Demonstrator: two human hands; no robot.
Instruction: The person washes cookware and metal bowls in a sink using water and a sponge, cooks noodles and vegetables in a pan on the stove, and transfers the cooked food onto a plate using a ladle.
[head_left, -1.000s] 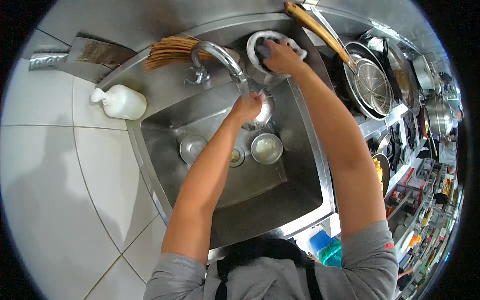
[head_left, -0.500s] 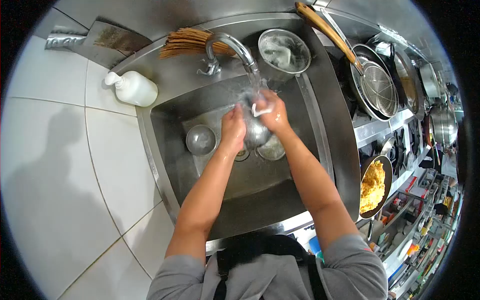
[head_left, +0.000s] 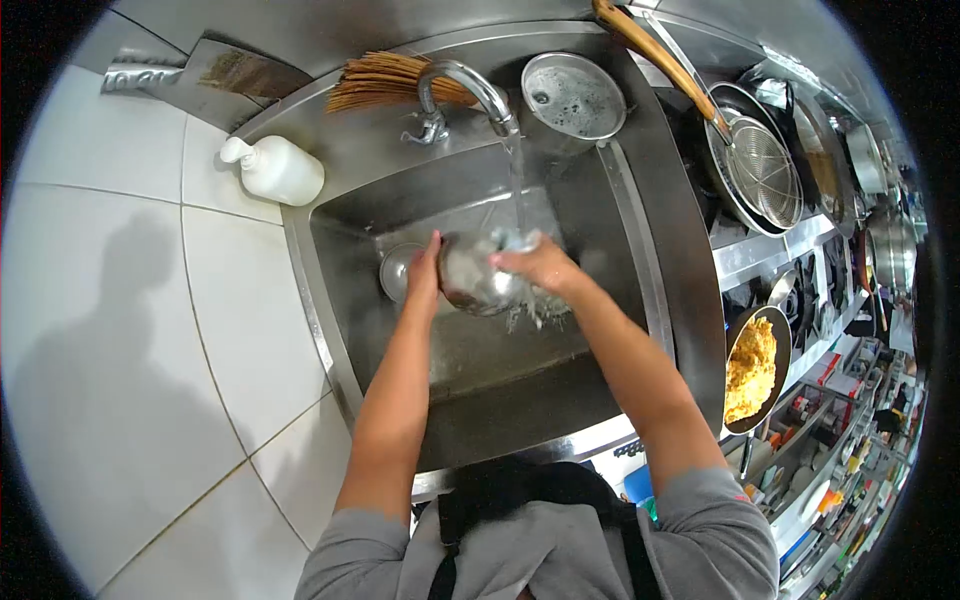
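In the steel sink, my left hand (head_left: 426, 270) grips the left side of a shiny metal bowl (head_left: 472, 272), which is tilted and blurred by motion. My right hand (head_left: 540, 262) is closed on a pale, wet scrubbing pad (head_left: 512, 240) at the bowl's right side. Water runs from the curved faucet (head_left: 470, 80) just behind the bowl, and splashes fall below my right hand. A small metal bowl (head_left: 396, 272) lies on the sink floor, partly hidden by my left hand.
A metal pot of foamy water (head_left: 574, 98), a straw brush (head_left: 385, 82) and a white pump bottle (head_left: 275, 170) stand around the sink. A wide blade (head_left: 235, 78) lies at the back left. Strainers (head_left: 763, 172) and a pan of yellow food (head_left: 752, 370) are on the right.
My right hand has gone from the pot to the sink with the pad. The metal bowl has moved out from under the faucet, toward me. The pot's foamy water now shows uncovered.
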